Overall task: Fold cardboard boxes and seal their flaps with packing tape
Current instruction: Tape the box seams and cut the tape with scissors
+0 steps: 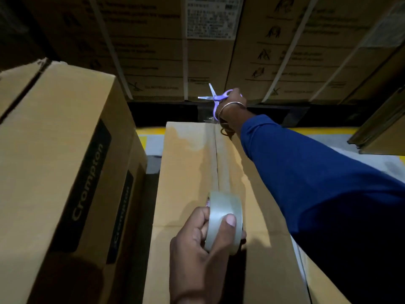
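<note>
Left hand [197,244] grips clear packing tape roll [225,220], thumb across its face, roll standing on edge over centre seam of cardboard box [186,172]. Tape strip [221,159] runs along seam toward far edge. Right hand [235,98], past that edge, holds purple scissors [215,96], blades spread. Crompton box [65,161] stands left.

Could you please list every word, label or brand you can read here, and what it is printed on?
"Crompton": dark panel on the left box, facing up.
"Crompton" again: that box's side panel, dimmer.
White label on the stacked cartons: too small to read.
Carton handling text and pictograms: blurred.
Tape roll core print: unreadable.
</note>
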